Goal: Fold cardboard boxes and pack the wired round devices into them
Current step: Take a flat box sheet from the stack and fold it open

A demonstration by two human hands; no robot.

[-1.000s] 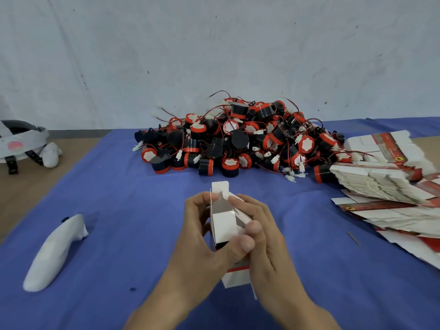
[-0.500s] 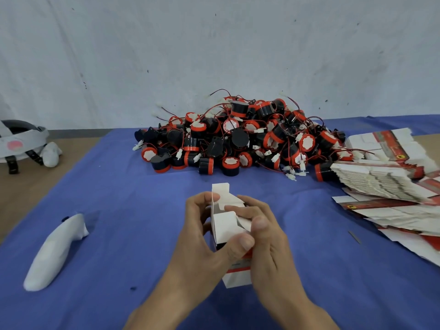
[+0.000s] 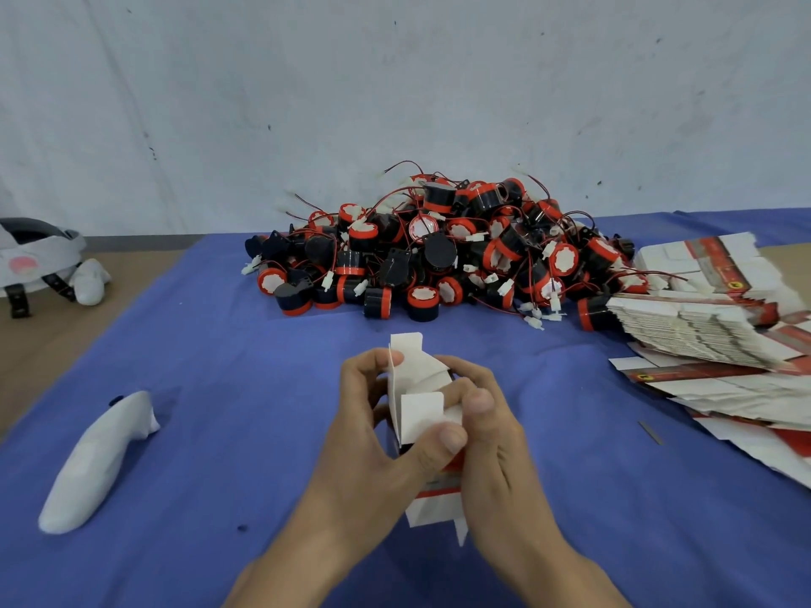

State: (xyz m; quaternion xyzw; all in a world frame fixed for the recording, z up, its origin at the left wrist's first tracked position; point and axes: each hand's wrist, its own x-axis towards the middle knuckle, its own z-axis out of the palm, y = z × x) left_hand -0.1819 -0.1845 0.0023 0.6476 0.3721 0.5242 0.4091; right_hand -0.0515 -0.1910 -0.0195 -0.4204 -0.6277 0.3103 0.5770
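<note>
A blue-clothed counter [image 3: 210, 379] carries a heap of black-and-red wired round devices [image 3: 439, 256] at the back and slumped flat cardboard blanks [image 3: 702, 335] on the right. Nearer, a small white cardboard box [image 3: 421, 414], flaps raised, sits gripped between the left hand [image 3: 373, 454] and right hand [image 3: 496, 445], fingers curled round it.

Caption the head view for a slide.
Left hand and right hand fold a cardboard box over the blue cloth, before a pile of wired round devices.

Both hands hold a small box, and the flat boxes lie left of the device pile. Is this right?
No. In the head view the flat boxes lie right of the device pile. The left hand and right hand do hold the box.
</note>
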